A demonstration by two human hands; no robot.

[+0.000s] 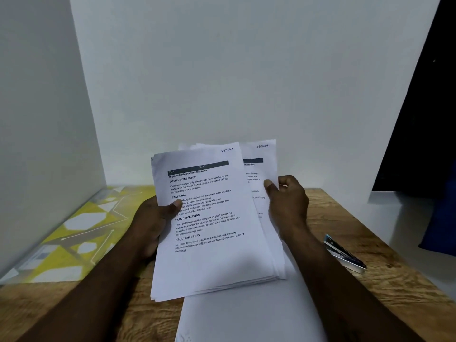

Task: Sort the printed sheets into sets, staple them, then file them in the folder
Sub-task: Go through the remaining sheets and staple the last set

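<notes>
A stack of printed sheets is held up above the wooden table, fanned slightly. My left hand grips its left edge, thumb on the top page headed "Organize Clothes Outside Wardrobe". My right hand pinches the right edge of a sheet behind the top page, shifted to the right. A white sheet lies flat on the table under the stack. A silver and blue stapler rests on the table to the right. A yellow patterned folder lies flat at the left.
White walls close in the table at the back and left. A dark panel and a blue object stand at the far right, beyond the table's edge.
</notes>
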